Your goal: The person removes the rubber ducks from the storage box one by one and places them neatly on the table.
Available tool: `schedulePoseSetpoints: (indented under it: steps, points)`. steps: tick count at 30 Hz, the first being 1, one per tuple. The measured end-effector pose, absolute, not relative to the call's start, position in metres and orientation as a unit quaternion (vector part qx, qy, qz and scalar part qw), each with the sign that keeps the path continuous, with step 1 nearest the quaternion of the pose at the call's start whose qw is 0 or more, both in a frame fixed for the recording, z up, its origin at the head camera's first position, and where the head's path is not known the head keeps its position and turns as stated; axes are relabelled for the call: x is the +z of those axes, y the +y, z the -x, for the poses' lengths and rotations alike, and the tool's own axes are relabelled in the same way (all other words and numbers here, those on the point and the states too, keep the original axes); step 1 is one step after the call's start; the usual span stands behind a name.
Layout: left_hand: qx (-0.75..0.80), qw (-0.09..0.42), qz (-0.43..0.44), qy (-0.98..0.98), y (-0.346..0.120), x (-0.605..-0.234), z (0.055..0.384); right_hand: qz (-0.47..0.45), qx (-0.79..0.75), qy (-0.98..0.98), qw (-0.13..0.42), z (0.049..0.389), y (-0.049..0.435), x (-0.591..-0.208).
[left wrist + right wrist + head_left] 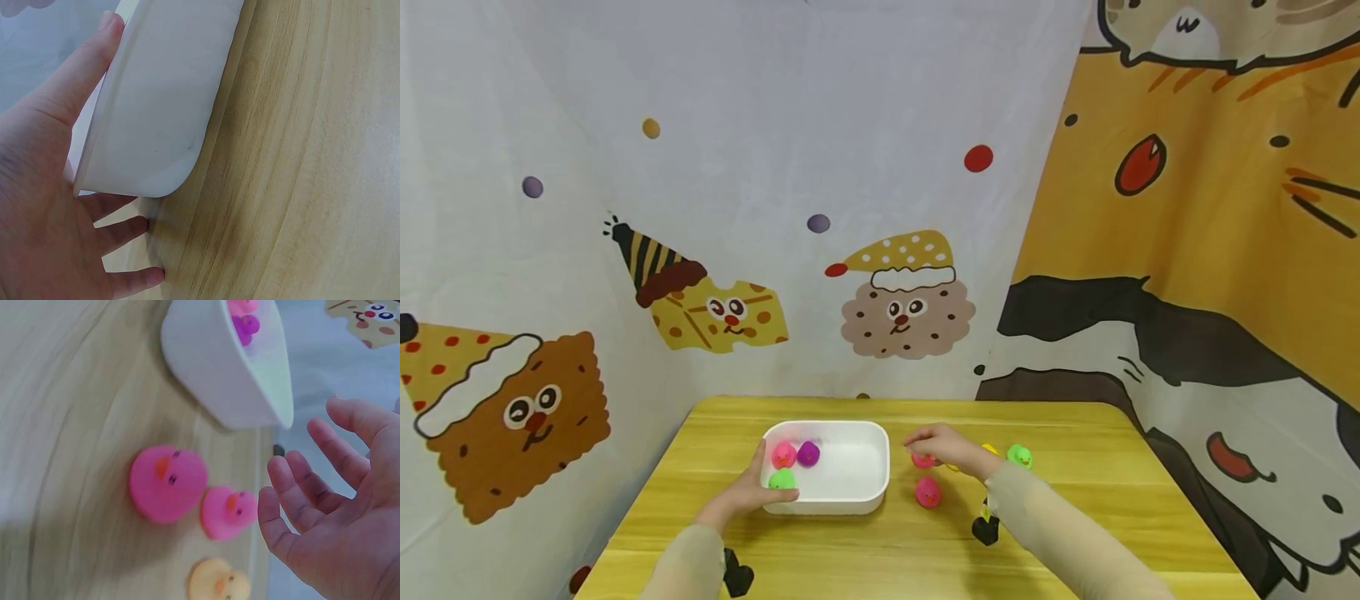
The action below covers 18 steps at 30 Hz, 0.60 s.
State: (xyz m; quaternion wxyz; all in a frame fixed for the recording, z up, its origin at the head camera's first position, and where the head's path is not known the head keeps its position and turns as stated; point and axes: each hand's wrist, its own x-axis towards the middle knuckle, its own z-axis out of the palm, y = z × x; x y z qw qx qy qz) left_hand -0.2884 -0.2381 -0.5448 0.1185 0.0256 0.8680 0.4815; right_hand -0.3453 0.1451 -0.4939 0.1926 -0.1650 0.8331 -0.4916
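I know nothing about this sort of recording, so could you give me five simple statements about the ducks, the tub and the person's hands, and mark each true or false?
1. The white tub holds a pink duck, a purple duck and a green duck. True.
2. The left hand touches the tub. True.
3. The right hand is holding a duck. False: it holds nothing, though ducks sit close to it.
4. The tub is upside down. False: it stands with its open side up.
5. Every duck is in the tub. False: others, such as a second green duck, sit on the table.
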Motion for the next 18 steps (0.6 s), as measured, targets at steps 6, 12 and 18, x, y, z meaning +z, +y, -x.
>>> schedulePoseSetpoints:
  steps: [6,12,18]
  points:
    - [0.464,0.114,-0.027,0.878,-0.237,-0.539,0.283,0.174,-0.507,0.824,0.185,0.350,0.121,-0.488]
    - [0.460,0.111,-0.018,0.881,-0.236,-0.537,0.282,0.161,-0.523,0.817,0.183,0.354,0.094,-0.487]
    - [0.465,0.104,-0.028,0.878,-0.236,-0.538,0.282,0.148,-0.544,0.805,0.188,0.359,0.072,-0.491]
